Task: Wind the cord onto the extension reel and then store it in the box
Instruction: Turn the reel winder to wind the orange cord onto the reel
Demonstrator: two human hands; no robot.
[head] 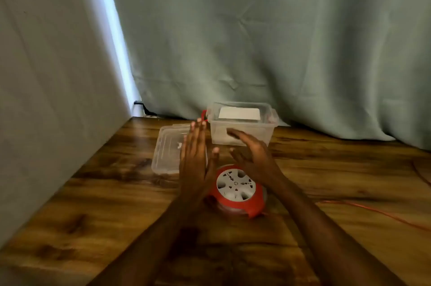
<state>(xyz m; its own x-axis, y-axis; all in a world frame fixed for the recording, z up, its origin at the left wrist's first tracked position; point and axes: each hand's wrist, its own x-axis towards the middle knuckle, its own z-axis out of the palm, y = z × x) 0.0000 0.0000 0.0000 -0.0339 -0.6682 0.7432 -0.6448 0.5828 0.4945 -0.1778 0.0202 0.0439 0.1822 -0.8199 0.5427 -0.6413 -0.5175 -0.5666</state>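
Nearest, two bare forearms reach forward over the wooden table [93, 204] from the bottom edge of the view. Between them lies the extension reel [236, 192], flat on the tabletop, red-rimmed with a white socket face turned upward. From its right side the red cord [373, 210] trails loose across the wood toward the right edge, unwound for the stretch that shows. Both hands are held just above and beyond the reel, neither holding anything. The left hand [194, 157] has its fingers straight and together, pointing away from the person, thumb out toward the other hand. The right hand [251, 150] is likewise released, fingers extended and angled left in front of the box, somewhat blurred. Beyond the left hand a clear plastic lid [166, 152] lies flat on the table. Just right of it stands the clear box [261, 127], open-topped, with a red latch at its left end and something white and flat seen through its walls. Behind everything hangs a grey-green curtain [256, 40].
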